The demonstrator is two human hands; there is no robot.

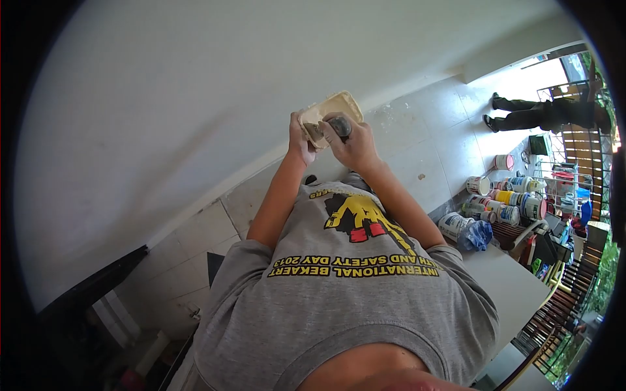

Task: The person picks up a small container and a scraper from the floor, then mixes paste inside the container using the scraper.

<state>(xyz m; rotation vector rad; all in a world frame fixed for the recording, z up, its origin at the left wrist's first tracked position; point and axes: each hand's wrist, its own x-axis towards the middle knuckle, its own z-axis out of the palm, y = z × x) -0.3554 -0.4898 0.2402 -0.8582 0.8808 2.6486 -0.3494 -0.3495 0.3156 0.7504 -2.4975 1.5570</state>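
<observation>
My left hand grips the side of a cream-coloured, rectangular plastic container, which is tilted so its inside shows. In my right hand is a putty knife with a dark, rounded handle. Its blade end reaches into the container, where some pale material seems to coat the inside; the blade itself is mostly hidden. Both hands are close together in front of my chest, near the pale wall.
Several paint buckets stand on the right, beside a blue plastic bag and a white tabletop. Another person stands at the far right by a railing. Tiled floor runs along the wall.
</observation>
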